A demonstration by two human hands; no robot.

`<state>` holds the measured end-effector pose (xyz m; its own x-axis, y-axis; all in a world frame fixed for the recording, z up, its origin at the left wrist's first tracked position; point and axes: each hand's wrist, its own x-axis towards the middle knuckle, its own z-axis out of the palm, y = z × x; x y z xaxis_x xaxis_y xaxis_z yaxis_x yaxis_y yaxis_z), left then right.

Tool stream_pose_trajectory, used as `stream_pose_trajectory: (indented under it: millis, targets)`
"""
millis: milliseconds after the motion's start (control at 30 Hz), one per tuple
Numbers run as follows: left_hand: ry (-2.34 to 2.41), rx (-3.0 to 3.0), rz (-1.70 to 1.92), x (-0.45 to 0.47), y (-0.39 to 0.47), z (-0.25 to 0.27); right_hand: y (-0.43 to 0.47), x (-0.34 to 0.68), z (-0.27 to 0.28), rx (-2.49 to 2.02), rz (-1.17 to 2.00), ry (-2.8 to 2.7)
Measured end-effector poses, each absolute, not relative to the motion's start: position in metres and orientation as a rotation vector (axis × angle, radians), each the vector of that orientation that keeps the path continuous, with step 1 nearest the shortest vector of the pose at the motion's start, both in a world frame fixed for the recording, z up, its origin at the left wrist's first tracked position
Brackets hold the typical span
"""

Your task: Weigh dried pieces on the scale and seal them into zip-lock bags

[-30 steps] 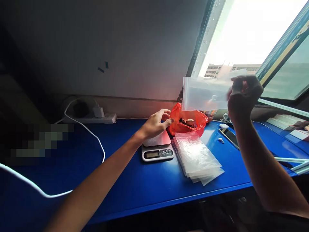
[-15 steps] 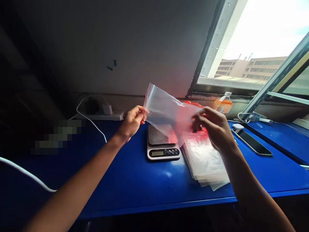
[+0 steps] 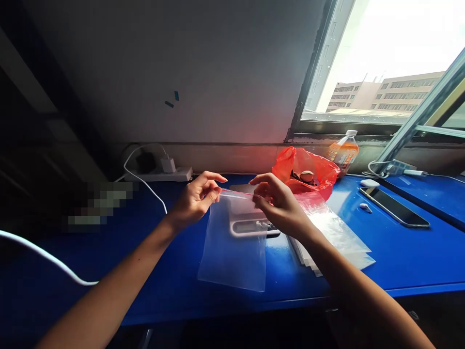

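A clear zip-lock bag (image 3: 232, 261) hangs upright between my hands, its red-lined zip edge at the top. My left hand (image 3: 198, 196) pinches one top corner between thumb and fingers. At the other top corner, my right hand (image 3: 278, 201) grips the same edge. The bag looks flat, with nothing visible inside. Behind it stands a kitchen scale (image 3: 247, 225), partly seen through the plastic. To the right of the scale lies a stack of clear plastic bags (image 3: 337, 237), partly covered by my right forearm.
A red plastic bag (image 3: 305, 167) with round items inside sits behind the stack, beside an orange drink bottle (image 3: 343, 152). A phone (image 3: 394, 207), a white earbud (image 3: 365, 208) and its case (image 3: 369, 183) lie at right. A power strip (image 3: 181, 173) and white cable (image 3: 147, 186) are at back left.
The bag was stretched sideways with its zip edge at my left hand; now it hangs down with that edge on top. My right hand has moved left, from its lower end to the zip edge.
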<state>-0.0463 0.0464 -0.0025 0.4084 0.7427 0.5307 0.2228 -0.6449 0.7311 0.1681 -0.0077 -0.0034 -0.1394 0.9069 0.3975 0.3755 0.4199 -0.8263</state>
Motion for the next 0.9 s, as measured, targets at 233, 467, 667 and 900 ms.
stream_pose_trajectory:
  millis: [233, 467, 667, 900]
  targets:
    - [0.732, 1.911, 1.273, -0.031, 0.043, -0.015, -0.003, 0.175, -0.024, -1.159, 0.679, -1.555]
    - [0.798, 1.995, 1.224, -0.032, 0.04, -0.014, -0.01, 0.174, -0.02, -1.259, 0.371, -1.653]
    - [0.785, 2.322, 1.263, -0.027, 0.029, -0.027, -0.013, 0.157, -0.005, -1.381, -0.06, -2.013]
    - [0.85, 2.176, 1.391, -0.016, 0.02, -0.033, -0.013, 0.136, 0.006, -1.357, 0.111, -2.071]
